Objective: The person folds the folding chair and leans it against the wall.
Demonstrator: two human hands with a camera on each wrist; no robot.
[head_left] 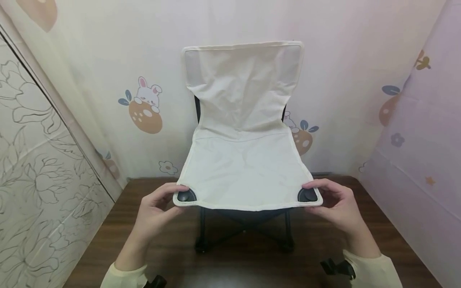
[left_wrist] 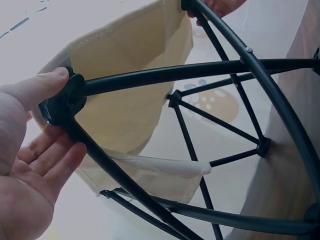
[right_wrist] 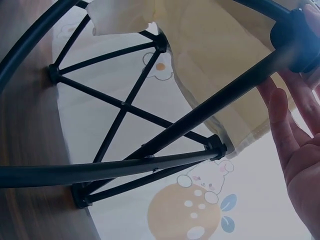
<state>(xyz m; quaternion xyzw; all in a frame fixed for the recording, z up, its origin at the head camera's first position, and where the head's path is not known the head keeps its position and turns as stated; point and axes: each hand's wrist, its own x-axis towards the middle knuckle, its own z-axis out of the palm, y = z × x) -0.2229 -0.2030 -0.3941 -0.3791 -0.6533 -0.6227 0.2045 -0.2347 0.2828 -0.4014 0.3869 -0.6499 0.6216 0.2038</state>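
While the white fabric chair stands on dark legs atop the wooden surface, a person's left hand pinches one front seat corner by its black patch, and the right hand pinches the opposite corner. Behind the chair, a curtain bears printed rabbits; left of it, a panel shows flower outlines.

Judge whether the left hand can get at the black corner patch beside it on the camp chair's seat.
Likely yes: the left hand holds the camp chair's seat at that black corner patch, most of which is uncovered.
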